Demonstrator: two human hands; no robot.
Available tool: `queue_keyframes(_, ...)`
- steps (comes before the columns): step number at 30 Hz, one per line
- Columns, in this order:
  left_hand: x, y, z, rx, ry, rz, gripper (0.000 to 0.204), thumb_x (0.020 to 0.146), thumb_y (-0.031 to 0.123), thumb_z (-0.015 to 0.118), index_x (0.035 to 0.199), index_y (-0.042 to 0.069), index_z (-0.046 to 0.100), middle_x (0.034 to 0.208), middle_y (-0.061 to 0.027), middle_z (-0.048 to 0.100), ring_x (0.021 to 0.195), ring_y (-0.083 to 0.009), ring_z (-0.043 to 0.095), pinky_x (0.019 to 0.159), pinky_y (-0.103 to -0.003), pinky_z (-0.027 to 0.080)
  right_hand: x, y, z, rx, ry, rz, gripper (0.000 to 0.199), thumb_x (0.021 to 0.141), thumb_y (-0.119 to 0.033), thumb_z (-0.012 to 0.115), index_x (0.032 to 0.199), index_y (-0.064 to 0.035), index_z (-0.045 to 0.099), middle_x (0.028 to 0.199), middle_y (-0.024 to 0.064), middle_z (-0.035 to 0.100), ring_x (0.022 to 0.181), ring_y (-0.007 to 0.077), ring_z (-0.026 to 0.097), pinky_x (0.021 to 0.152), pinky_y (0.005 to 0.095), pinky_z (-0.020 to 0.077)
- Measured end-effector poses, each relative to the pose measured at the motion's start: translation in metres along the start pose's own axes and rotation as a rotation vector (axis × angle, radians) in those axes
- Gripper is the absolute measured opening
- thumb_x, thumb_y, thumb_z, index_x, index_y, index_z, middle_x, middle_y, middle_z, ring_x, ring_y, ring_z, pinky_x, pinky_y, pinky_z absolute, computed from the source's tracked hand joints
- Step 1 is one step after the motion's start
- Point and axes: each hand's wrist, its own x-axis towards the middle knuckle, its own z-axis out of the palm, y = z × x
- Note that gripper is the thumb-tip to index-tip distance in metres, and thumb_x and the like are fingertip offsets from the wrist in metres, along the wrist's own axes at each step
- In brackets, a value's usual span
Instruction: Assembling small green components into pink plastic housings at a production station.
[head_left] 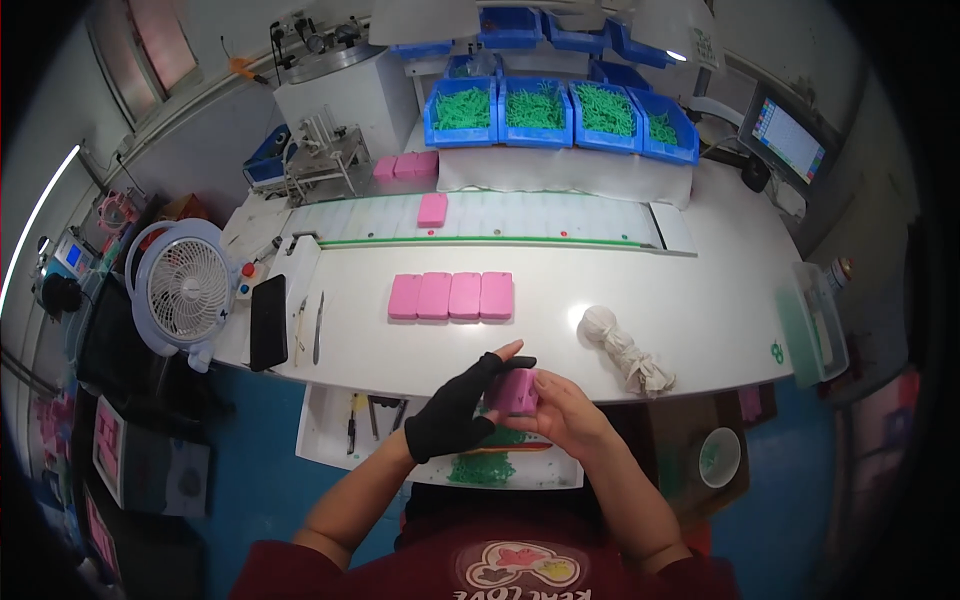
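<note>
Over the front edge of the table, both my hands are closed on a pink rectangular block (516,392) with rounded corners. My left hand (452,412), in a black glove with bare fingertips, holds its left side. My bare right hand (572,412) grips the right side, thumb on the near face. Four-sided blocks of the same pink (450,297) lie in a touching row on the white table beyond my hands. Below the hands, an open white drawer (330,437) contains green bits (482,468) and several slim tools (374,418).
One pink block (432,210) rests on the conveyor strip (540,220). Blue bins (462,138) of green pieces stand behind it. A bundled cloth (626,350) lies at right; a black phone (268,322), tweezers (318,328) and a fan (184,285) are at left.
</note>
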Motion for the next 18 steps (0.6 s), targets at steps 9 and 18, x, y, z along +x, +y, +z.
queue_keyframes(9,0.005,-0.001,0.017,0.338,0.428,0.103,0.042,0.070,0.017,0.081,0.106,0.003,0.065,0.087,-0.0079,0.062,0.077,-0.0182,0.062,0.071,-0.030,0.051,0.006,0.017,0.015,-0.145,0.233,-0.263,0.043,0.097,-0.027,0.056,0.125,0.0051,0.050,0.105,0.0112,0.062,0.093,0.0176,0.065,0.085,0.0299,0.0546)
queue_keyframes(18,0.009,0.018,0.033,0.250,0.469,-0.159,0.043,0.082,0.007,0.069,0.121,-0.004,0.054,0.087,-0.0118,0.070,0.078,-0.0164,0.069,0.070,-0.029,0.055,0.001,0.027,0.012,-0.378,0.349,-0.371,0.041,0.099,-0.033,0.051,0.120,0.0021,0.059,0.101,0.0064,0.064,0.093,0.0108,0.061,0.070,0.0261,0.0575)
